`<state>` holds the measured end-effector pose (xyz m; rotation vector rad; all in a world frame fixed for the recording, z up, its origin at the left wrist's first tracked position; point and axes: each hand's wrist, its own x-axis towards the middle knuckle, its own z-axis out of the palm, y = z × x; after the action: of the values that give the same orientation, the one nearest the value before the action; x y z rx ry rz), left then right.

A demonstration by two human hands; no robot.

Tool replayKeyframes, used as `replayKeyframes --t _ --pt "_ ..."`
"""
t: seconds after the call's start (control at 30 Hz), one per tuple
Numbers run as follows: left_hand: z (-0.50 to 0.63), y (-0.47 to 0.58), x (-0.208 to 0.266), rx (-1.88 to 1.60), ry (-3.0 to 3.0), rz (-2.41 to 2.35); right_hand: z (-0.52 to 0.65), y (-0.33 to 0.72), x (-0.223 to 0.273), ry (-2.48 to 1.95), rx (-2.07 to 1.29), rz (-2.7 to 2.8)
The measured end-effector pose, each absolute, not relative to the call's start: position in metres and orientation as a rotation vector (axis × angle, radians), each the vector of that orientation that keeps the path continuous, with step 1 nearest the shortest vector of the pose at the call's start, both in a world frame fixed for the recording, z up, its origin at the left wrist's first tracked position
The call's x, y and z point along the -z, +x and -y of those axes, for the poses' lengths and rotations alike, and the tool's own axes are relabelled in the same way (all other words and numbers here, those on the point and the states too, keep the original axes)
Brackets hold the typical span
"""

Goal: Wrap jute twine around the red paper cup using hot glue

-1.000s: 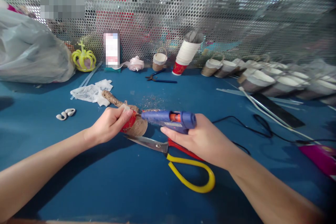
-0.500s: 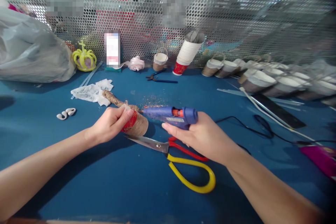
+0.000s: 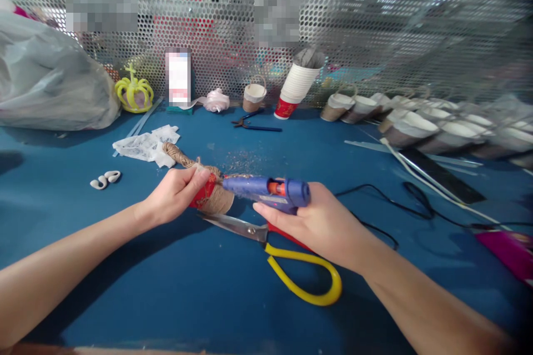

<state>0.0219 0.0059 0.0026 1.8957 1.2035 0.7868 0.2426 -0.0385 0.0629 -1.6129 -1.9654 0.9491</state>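
Observation:
My left hand (image 3: pixel 177 191) is closed around a red paper cup (image 3: pixel 200 197) lying on its side, its rim end wound with brown twine (image 3: pixel 220 201). A twisted hank of twine (image 3: pixel 175 153) stretches away behind that hand. In my right hand (image 3: pixel 322 222) is a blue glue gun (image 3: pixel 266 188), its nozzle end right at the cup's twine-wrapped side; the tip itself is hard to make out. Large scissors (image 3: pixel 306 274) with red and yellow handles lie partly under my right hand, blades toward the cup.
Pliers (image 3: pixel 258 128), a small twine-covered basket (image 3: pixel 254 97) and a stack of paper cups (image 3: pixel 297 86) stand toward the mesh wall. Several finished-looking cups (image 3: pixel 416 125) line the right. A black cord (image 3: pixel 381 191) trails right. White scraps (image 3: pixel 145 146) and finger cots (image 3: pixel 105 179) lie left.
The glue gun and my right hand have shifted slightly left and down, nearer the cup. My left hand and the cup have moved a little left.

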Motion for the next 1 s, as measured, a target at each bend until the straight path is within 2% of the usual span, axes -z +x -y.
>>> replayKeyframes --t 0.7,1.0 --pt "-0.0044 0.0246 -0.0035 -0.844 1.731 -1.203 0.0427 0.2391 -0.0587 -1.508 -0.806 2.187" --pt "-0.0034 0.0246 -0.0047 -0.811 1.795 -1.231 0.0446 0.2385 -0.0592 -1.554 -0.898 2.149"
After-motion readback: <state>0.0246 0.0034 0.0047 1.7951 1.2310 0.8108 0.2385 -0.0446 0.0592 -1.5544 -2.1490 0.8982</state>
